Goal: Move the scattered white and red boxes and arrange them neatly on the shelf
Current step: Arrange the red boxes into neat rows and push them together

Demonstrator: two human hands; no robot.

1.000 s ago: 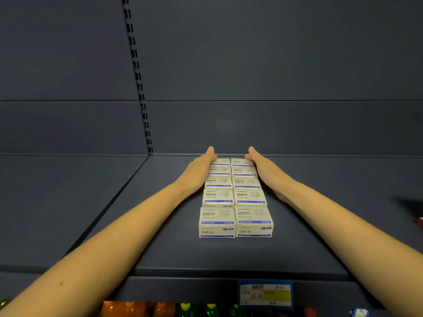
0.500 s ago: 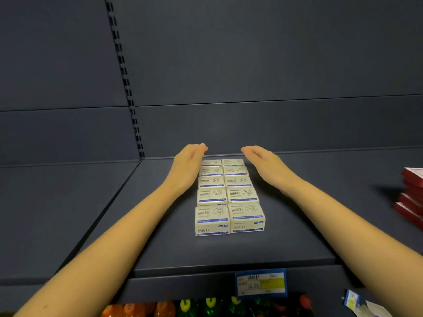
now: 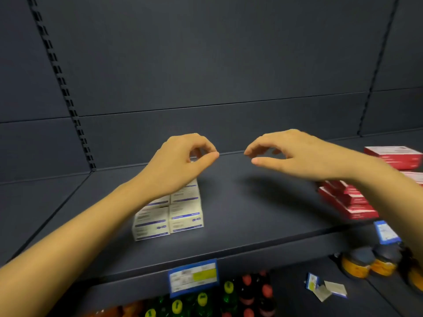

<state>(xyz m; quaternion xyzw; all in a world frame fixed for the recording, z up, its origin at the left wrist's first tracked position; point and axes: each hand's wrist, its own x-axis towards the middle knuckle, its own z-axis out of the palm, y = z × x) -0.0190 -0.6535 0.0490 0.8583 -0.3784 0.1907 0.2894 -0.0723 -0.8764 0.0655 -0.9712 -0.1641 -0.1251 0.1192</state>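
1. The dark grey metal shelf (image 3: 240, 225) carried two groups of small cardboard boxes, one toward its left and one at its right end.
2. The white boxes with blue bands (image 3: 176, 213) stood in two tidy side-by-side columns running back from near the shelf's front edge, each box touching its neighbours.
3. The left hand (image 3: 180, 163) hung above the rear part of those columns, covering them from view; its fingers were curled and its thumb stretched forward, closed on nothing and not visibly touching any box.
4. The right hand (image 3: 295, 154) hovered over the bare middle of the shelf, well apart from the white boxes, its fingers loosely bent and spread, gripping nothing.
5. The flat red boxes with white tops (image 3: 350, 200) lay in an untidy, slanted heap at the right end, partly behind the right forearm; more of them were stacked further back.
6. A blue-framed price label (image 3: 194, 277) sat on the shelf's front lip, and coloured bottle caps (image 3: 206, 300) showed on the level below.
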